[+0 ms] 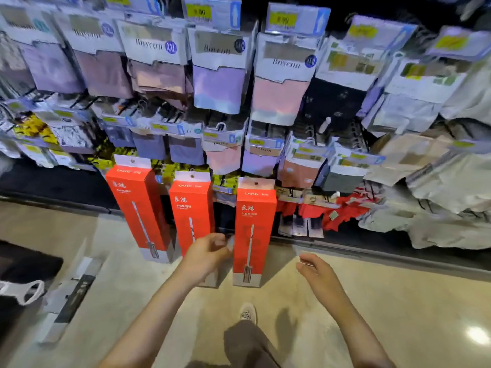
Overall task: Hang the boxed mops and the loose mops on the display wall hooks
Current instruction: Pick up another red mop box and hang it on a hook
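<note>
Now, three red mop boxes (253, 229) hang low on the display wall (265, 102), and both hands, the left (210, 252) and right (316, 272), hover beside them with fingers loose, empty, so fetching another mop likely comes next.

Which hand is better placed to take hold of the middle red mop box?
Left. The left hand is already at the middle red box; the right hand hangs open beyond the right box.
</note>
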Motion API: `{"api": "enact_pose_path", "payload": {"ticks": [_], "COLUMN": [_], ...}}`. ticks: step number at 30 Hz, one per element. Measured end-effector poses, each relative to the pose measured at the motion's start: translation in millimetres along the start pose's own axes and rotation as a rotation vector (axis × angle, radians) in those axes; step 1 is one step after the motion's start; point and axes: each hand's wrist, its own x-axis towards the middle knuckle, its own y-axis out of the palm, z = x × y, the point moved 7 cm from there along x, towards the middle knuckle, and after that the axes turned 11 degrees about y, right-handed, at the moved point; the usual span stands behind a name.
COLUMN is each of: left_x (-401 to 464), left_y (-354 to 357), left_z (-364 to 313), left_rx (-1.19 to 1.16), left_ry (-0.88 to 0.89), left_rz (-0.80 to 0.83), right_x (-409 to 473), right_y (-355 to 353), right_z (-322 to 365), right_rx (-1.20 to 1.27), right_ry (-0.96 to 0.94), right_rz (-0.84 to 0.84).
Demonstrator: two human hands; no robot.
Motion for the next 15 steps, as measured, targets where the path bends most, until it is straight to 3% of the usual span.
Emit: {"api": "enact_pose_path", "payload": {"ticks": [7,15], "left_x": [107.3,237.6], "left_y": [1.4,33.8], "left_z": [45.9,87.1], "left_rx": [0.047,0.048], "left_ry": [-0.111,-0.075], "left_rz": [0.004,0.063], "right_x": [134.7,267.2], "right_y": [17.9,51.5], "right_z": [24.8,36.4], "right_rx": [-0.021,0.052], "right_ry": [0.122,0.211], "right_rz": [0.104,0.152]}}
